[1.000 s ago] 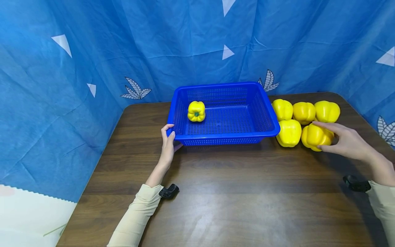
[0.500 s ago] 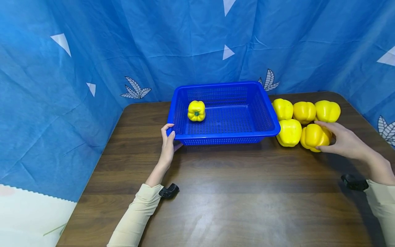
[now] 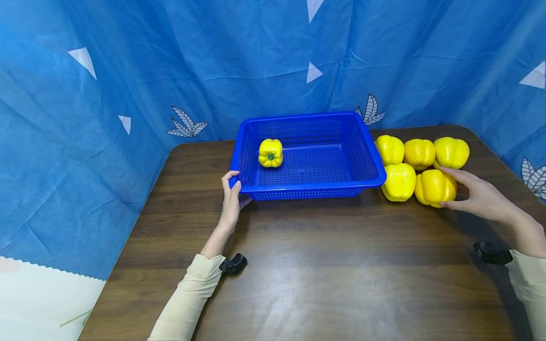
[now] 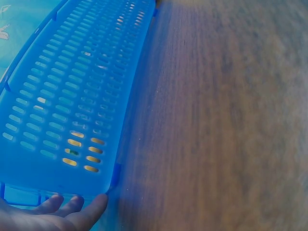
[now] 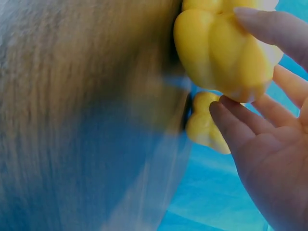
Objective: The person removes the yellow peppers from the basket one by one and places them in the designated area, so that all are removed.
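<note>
My left hand (image 3: pixel 232 203) grips the near left corner of a blue plastic basket (image 3: pixel 307 187). In the left wrist view its fingertips (image 4: pixel 100 202) lie at the end of the slotted wall. A yellow bell pepper (image 3: pixel 270 154) with a green stem end sits inside the basket at the left. At the right, my right hand (image 3: pixel 486 196) is spread beside the nearest right yellow bell pepper (image 3: pixel 435 188). Thumb and fingertips lie along its sides, and the palm stands off from it. In the right wrist view the thumb (image 5: pixel 248 14) overlaps that pepper.
Several more yellow bell peppers (image 3: pixel 398 182) stand close together in two rows right of the basket. The brown wooden table (image 3: pixel 298 265) ends at a blue curtain (image 3: pixel 264 52) behind. Each wrist wears a black device (image 3: pixel 233 264).
The pepper by my right hand has shifted slightly left, toward its neighbour. My right fingertips have slid back toward its right side. The left hand and the basket have stayed in place.
</note>
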Demonstrator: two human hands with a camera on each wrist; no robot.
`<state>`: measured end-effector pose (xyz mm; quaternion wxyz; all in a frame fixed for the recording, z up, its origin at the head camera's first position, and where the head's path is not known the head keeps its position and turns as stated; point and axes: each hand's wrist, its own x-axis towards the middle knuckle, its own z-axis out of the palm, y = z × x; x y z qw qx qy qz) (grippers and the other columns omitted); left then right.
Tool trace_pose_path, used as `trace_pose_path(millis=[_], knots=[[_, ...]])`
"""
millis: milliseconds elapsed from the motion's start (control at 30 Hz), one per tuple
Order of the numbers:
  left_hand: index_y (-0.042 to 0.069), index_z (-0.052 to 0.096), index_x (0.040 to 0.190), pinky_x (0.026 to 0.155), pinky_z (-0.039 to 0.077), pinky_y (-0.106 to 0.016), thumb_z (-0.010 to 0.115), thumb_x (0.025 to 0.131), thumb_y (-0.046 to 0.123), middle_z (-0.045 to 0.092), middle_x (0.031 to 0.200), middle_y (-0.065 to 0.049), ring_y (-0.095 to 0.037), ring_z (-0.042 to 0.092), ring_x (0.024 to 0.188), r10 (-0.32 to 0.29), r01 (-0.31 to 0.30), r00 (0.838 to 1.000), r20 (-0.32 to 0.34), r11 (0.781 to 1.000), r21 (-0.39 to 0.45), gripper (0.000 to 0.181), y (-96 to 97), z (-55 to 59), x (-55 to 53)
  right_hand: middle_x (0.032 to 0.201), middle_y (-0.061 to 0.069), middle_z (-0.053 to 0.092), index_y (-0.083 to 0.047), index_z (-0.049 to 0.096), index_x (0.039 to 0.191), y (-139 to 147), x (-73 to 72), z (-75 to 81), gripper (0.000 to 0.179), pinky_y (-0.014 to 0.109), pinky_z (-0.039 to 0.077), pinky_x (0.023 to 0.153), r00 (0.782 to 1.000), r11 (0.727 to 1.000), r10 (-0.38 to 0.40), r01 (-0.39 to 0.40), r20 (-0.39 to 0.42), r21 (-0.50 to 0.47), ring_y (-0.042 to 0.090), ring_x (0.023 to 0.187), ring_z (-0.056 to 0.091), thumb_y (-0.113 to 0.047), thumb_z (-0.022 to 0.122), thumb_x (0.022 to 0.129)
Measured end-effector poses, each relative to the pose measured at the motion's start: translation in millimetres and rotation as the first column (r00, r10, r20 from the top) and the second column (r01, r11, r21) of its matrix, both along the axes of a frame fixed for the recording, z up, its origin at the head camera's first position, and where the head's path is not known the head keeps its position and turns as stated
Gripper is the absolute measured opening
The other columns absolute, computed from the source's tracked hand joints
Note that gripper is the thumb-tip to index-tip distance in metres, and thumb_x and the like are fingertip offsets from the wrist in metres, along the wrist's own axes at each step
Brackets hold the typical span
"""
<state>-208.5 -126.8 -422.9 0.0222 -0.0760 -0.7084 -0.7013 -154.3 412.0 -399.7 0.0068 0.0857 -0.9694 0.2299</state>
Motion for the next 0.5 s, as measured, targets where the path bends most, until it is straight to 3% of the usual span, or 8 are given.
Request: trace_pose_path(millis=[33,100,167,267,333,367,433,500], knots=[[0.023,0.021,0.130,0.100,0.037,-0.063,0.028,0.100,0.028,0.007,0.151,-0.011,-0.041,0.028,0.135,0.000,0.000,1.000,0.001,1.000,-0.002,0.032,0.0,0.0,0.1,0.139,0.037,0.028,-0.001,0.022,0.146,-0.4,-0.2,-0.8,0.089,0.038,0.054,0.083,1.000,1.000,-0.008,0.008,0.008,-0.005,0.047,0.114,0.034,-0.014,0.075,0.076],[0.023,0.021,0.130,0.100,0.038,-0.062,0.028,0.100,0.029,0.007,0.151,-0.011,-0.041,0.028,0.135,0.001,-0.001,1.000,0.003,1.000,-0.009,0.032,-0.2,0.3,0.5,0.139,0.037,0.027,-0.001,0.021,0.147,-1.2,-0.3,-1.9,0.088,0.060,0.042,0.087,1.000,1.000,-0.022,0.023,0.021,-0.013,0.050,0.116,0.033,-0.015,0.074,0.078],[0.024,0.020,0.131,0.100,0.038,-0.062,0.028,0.100,0.030,0.006,0.151,-0.010,-0.041,0.028,0.135,0.002,-0.002,1.000,0.005,1.000,-0.015,0.032,-0.2,0.6,0.9,0.139,0.038,0.026,-0.001,0.019,0.147,-2.0,-0.2,-3.0,0.088,0.065,0.032,0.088,0.999,0.999,-0.034,0.034,0.032,-0.019,0.051,0.117,0.033,-0.016,0.073,0.079],[0.023,0.020,0.131,0.101,0.038,-0.062,0.028,0.100,0.030,0.006,0.151,-0.011,-0.042,0.028,0.135,-0.001,0.001,1.000,0.004,1.000,-0.016,0.033,0.0,0.6,1.0,0.140,0.038,0.027,-0.002,0.019,0.148,-2.3,0.0,-3.9,0.087,0.063,0.033,0.089,0.999,0.999,-0.041,0.042,0.036,-0.022,0.052,0.116,0.034,-0.017,0.072,0.080],[0.023,0.019,0.131,0.101,0.037,-0.062,0.028,0.099,0.031,0.006,0.151,-0.011,-0.042,0.028,0.135,-0.002,0.002,1.000,0.004,1.000,-0.018,0.034,0.0,0.4,0.8,0.140,0.037,0.027,-0.002,0.019,0.148,-2.2,-0.6,-4.0,0.087,0.059,0.036,0.088,0.999,0.999,-0.039,0.040,0.030,-0.019,0.051,0.116,0.035,-0.018,0.072,0.080],[0.023,0.019,0.131,0.101,0.037,-0.062,0.028,0.099,0.031,0.006,0.151,-0.011,-0.042,0.028,0.135,-0.003,0.003,1.000,0.004,1.000,-0.018,0.034,0.0,0.4,0.7,0.140,0.037,0.028,-0.003,0.019,0.148,-1.7,-0.9,-4.0,0.087,0.051,0.044,0.088,0.999,0.999,-0.036,0.037,0.030,-0.030,0.051,0.116,0.035,-0.018,0.072,0.080],[0.023,0.019,0.131,0.101,0.037,-0.062,0.029,0.100,0.032,0.006,0.151,-0.011,-0.042,0.028,0.136,-0.007,0.007,1.000,0.001,1.000,-0.016,0.034,-0.1,0.4,0.7,0.140,0.037,0.028,-0.003,0.020,0.148,-1.2,-1.8,-3.9,0.087,0.026,0.053,0.083,0.999,0.999,-0.029,0.030,0.020,-0.037,0.049,0.115,0.034,-0.018,0.073,0.080],[0.023,0.019,0.131,0.101,0.038,-0.062,0.029,0.100,0.033,0.007,0.151,-0.010,-0.041,0.028,0.136,-0.009,0.009,1.000,0.000,1.000,-0.014,0.035,-0.2,0.5,0.8,0.140,0.036,0.029,-0.004,0.021,0.148,-0.6,-2.6,-3.7,0.086,0.001,0.045,0.072,1.000,0.999,-0.021,0.021,0.006,-0.042,0.048,0.114,0.034,-0.017,0.073,0.080]])
